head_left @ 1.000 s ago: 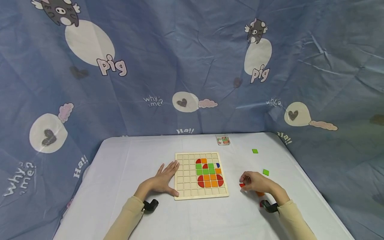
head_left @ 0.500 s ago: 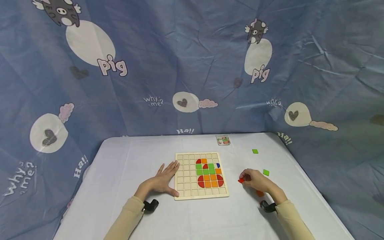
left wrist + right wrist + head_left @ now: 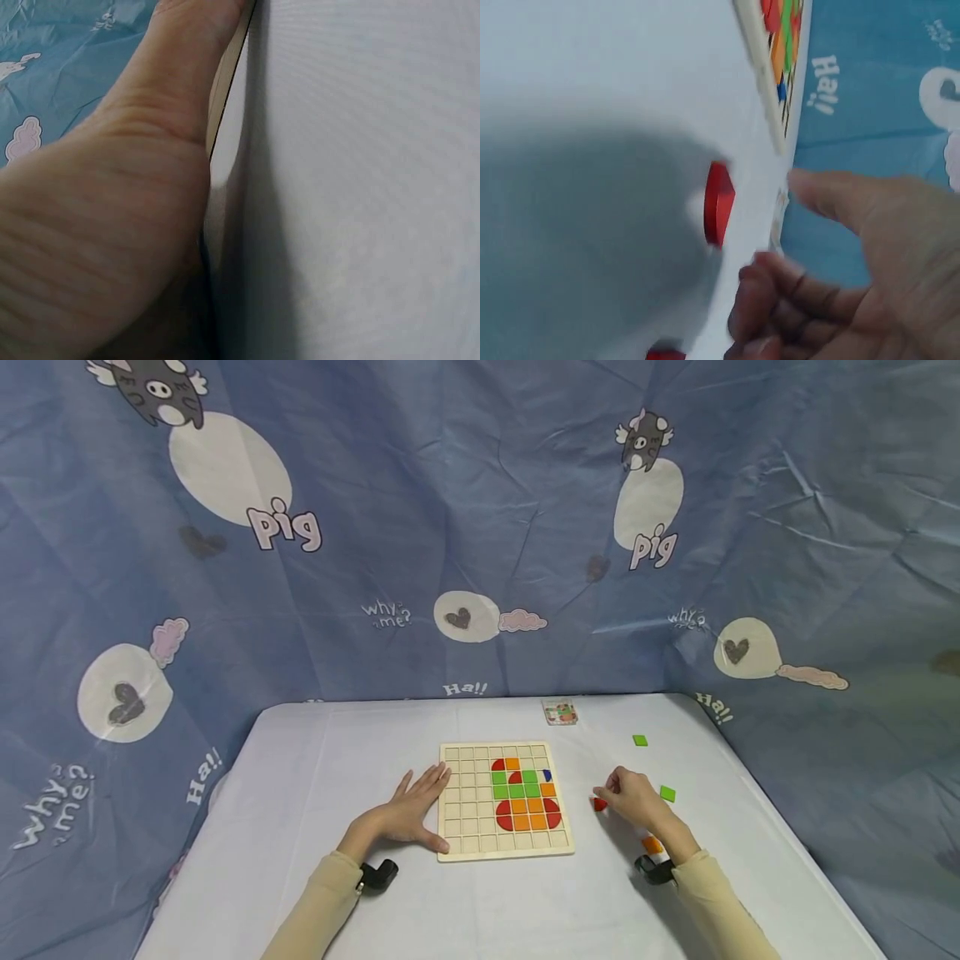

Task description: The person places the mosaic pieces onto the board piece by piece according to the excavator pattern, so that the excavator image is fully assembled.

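A pale wooden grid board (image 3: 465, 827) lies mid-table, with red, orange, green and blue pieces set in its right half. My left hand (image 3: 411, 810) rests on the board's left edge, fingers spread and thumb at the near left corner. To the right of the board, a red quarter-round piece (image 3: 599, 805) lies on the white cloth. Just above it is my right hand (image 3: 632, 797). In the right wrist view, the red piece (image 3: 718, 204) stands apart from the right hand (image 3: 847, 277), whose thumb is separated from its loosely bent fingers.
Two green pieces (image 3: 667, 794) lie beyond the right hand. Orange pieces (image 3: 652, 845) sit under the right wrist, and another red piece (image 3: 665, 355) shows at the bottom of the right wrist view. A small picture card (image 3: 560, 712) lies at the table's back.
My right hand has moved left and away from me, bringing the red piece nearer the board, and has let it go. My left hand has stayed on the board.
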`<state>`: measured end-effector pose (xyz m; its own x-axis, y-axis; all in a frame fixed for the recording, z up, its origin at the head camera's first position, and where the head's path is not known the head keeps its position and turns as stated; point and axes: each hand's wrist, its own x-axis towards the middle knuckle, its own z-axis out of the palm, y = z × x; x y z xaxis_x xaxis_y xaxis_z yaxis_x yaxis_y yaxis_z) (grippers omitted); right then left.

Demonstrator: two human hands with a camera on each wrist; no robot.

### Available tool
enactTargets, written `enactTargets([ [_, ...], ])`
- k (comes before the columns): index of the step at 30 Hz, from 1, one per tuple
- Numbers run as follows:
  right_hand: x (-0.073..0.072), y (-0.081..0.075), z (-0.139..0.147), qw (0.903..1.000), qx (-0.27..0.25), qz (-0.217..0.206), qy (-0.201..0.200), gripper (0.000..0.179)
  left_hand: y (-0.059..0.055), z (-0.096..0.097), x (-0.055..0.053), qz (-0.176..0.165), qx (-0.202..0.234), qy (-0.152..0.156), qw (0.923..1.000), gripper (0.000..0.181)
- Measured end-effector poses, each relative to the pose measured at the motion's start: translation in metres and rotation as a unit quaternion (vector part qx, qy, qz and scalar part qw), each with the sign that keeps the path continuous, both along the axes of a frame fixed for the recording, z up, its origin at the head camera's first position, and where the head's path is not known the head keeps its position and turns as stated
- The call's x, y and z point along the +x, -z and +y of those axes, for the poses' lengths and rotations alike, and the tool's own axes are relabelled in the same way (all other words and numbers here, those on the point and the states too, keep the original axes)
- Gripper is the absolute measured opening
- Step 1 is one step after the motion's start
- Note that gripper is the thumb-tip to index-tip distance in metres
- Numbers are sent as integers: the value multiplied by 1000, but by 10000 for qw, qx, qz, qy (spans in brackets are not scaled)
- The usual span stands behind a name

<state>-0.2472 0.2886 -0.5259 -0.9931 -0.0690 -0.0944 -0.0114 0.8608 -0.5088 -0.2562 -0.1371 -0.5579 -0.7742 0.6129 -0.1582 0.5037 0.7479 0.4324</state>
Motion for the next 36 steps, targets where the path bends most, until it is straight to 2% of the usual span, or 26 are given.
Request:
enactTargets([
  [2, 4, -1, -3, 9995, 143, -201, 205, 33, 0, -1, 0, 14, -22, -13, 10000, 131],
  [4, 6, -1, -5, 9990, 211, -320, 246, 35, 0, -1, 0, 6, -28, -17, 10000, 131],
  [12, 6, 3, -11, 9995, 202, 117, -208, 18, -3, -2, 2, -29, 47, -35, 10000, 131],
  [18, 1, 10, -14, 9989, 119, 330, -322, 18, -2, -2, 3, -50, 74, -31, 10000, 130],
  [26, -5, 11, -16, 9987, 100, 336, -376, 21, -2, -1, 2, -22, 61, 11, 10000, 131],
  [36, -14, 17, -17, 9986, -261, 310, -354, 20, -2, -2, 2, 12, -6, 48, 10000, 130],
])
